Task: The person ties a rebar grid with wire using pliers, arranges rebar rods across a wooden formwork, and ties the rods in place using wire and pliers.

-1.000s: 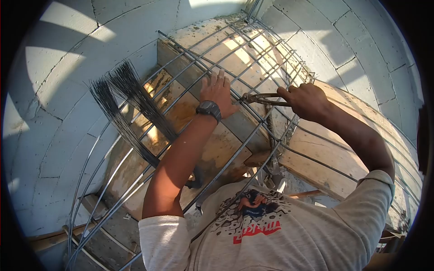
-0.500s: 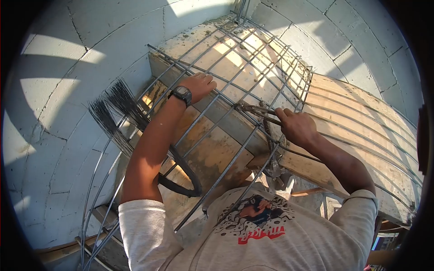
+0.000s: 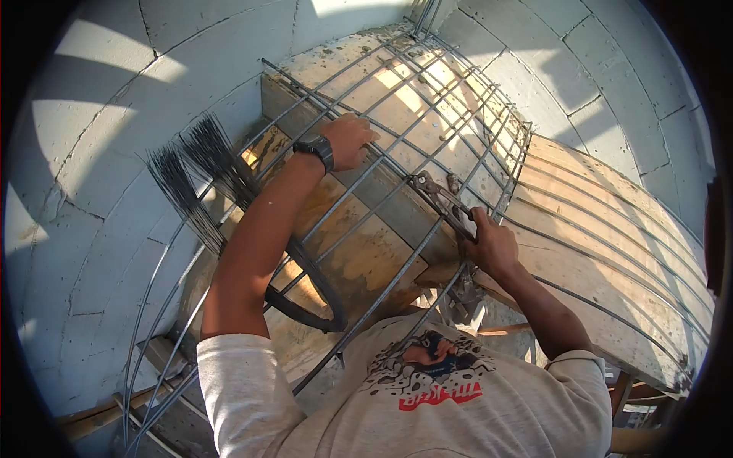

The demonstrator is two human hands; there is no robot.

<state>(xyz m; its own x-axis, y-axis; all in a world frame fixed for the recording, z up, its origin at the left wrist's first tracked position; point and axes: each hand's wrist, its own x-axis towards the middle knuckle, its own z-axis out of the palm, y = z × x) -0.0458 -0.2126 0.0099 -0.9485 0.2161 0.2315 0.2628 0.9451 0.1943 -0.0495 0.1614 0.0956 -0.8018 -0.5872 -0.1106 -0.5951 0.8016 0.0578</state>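
Observation:
My right hand (image 3: 490, 244) is closed round the handles of metal pincers (image 3: 443, 200). Their jaws point up and left, at the lengthwise bar along the edge of the rebar grid (image 3: 391, 214). My left hand (image 3: 349, 141), with a black watch (image 3: 314, 149) on its wrist, is curled over a rebar (image 3: 372, 145) at the same edge, left of the pincers. Its fingertips are partly hidden. A bent bundle of black tie wire (image 3: 217, 172) hangs over the bars beside my left forearm, its looped end (image 3: 321, 309) below.
Plywood formwork (image 3: 412, 91) lies beneath the grid and drops off at a board edge. To the right, curved bars run along a sloping wooden panel (image 3: 595, 229). Grey block walls (image 3: 114, 153) rise around. Long loose bars (image 3: 156, 336) stand at lower left.
My right hand has swung down and left with the pincers, whose handles now slope more steeply. My left hand stays on the bar, and the view has shifted slightly.

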